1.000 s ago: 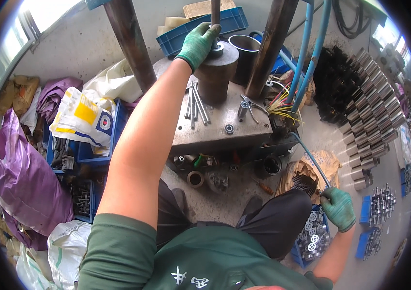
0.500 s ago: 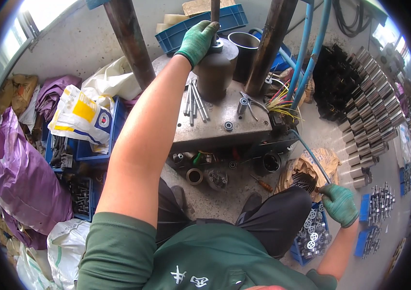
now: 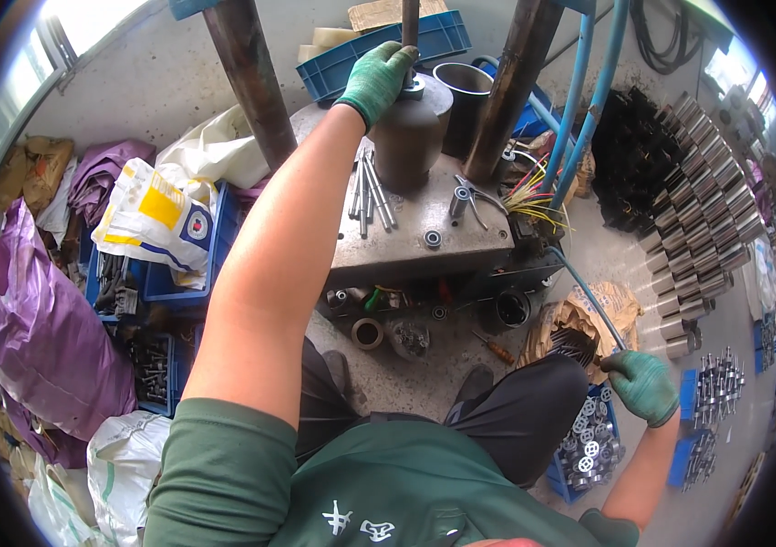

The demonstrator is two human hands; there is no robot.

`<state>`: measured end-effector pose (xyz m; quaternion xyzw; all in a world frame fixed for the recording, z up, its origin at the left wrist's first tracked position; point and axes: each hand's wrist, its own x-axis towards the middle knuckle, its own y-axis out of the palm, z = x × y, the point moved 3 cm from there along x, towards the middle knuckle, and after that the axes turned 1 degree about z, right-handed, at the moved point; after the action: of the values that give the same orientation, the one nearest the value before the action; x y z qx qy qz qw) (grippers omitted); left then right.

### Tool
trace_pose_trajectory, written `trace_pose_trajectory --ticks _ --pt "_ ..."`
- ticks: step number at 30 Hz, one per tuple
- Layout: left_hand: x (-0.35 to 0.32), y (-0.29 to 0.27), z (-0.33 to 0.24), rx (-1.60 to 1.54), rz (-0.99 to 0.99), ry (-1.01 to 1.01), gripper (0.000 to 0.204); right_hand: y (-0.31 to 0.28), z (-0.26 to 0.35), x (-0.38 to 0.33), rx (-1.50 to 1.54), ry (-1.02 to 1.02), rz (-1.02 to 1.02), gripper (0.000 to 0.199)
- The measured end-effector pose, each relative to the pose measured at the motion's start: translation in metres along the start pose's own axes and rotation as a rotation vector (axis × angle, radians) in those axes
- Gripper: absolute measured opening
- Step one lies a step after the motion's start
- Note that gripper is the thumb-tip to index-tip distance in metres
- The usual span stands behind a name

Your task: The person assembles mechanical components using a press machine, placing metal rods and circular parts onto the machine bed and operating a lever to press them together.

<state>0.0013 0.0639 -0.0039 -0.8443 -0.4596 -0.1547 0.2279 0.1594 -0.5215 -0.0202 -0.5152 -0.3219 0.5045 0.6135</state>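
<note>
- Far left, off the work: purple sacks [image 3: 37,346], a white and yellow bag [image 3: 153,219] and blue crates [image 3: 165,283] of small metal parts lie on the floor, none of them touched.
- The left hand [image 3: 376,80], in a green glove, reaches out at full arm's length and rests on top of the dark metal cylinder [image 3: 409,141], which stands upright on the steel counter [image 3: 447,242] between the two rusty press columns [image 3: 247,82]. Its grip is curled over the ring-shaped top of the cylinder, fingers closed around the rim beside the thin rod [image 3: 411,23] rising out of it.
- My judgement: the piece is seated under the press and the hand is placing or steadying it; whether pressing has been done cannot be read here.
- Loose steel pins [image 3: 370,191] and a pair of pliers [image 3: 468,199] lie on the counter just beside the cylinder, unused at present.
- The right hand [image 3: 643,385], also gloved, hangs low beside the knee, its grip closed around the end of a thin blue hose [image 3: 584,292]; what the hose ends in is hidden inside the fist.
- Far right, rows of finished-looking metal sleeves [image 3: 698,237] suggest many pieces done, though the count left is not visible.
- Hard to make out: the cylinder's top under the glove, the upper press cut off by the rim, and the clutter beneath the counter.
</note>
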Motion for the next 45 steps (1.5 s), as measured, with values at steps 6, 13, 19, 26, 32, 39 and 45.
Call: trace_pose_trajectory --ticks 6,13,19,26,32,39,45 --pt "0.003 -0.004 0.007 0.016 -0.009 0.020 0.040 -0.008 0.009 0.008 0.159 0.133 -0.086 0.025" --pt "0.003 -0.001 0.006 0.003 -0.005 0.025 0.039 -0.006 0.003 0.006 0.168 0.136 -0.084 0.028" --pt "-0.001 -0.001 0.000 -0.007 -0.025 0.010 0.035 -0.002 0.000 0.002 0.132 0.092 -0.171 0.028" --pt "-0.012 -0.001 -0.009 -0.042 -0.046 0.048 0.034 -0.059 -0.013 0.065 -0.049 -0.016 -0.646 0.022" --pt "-0.005 0.004 -0.001 -0.048 -0.023 0.027 0.036 -0.143 -0.026 0.165 -0.209 0.074 -0.934 0.033" --pt "-0.010 0.004 -0.011 -0.104 0.015 0.008 0.031 -0.167 -0.036 0.216 -0.251 0.179 -0.826 0.035" --pt "-0.051 0.009 -0.040 -0.109 -0.020 0.163 0.032 -0.161 -0.038 0.206 -0.223 0.213 -0.807 0.035"
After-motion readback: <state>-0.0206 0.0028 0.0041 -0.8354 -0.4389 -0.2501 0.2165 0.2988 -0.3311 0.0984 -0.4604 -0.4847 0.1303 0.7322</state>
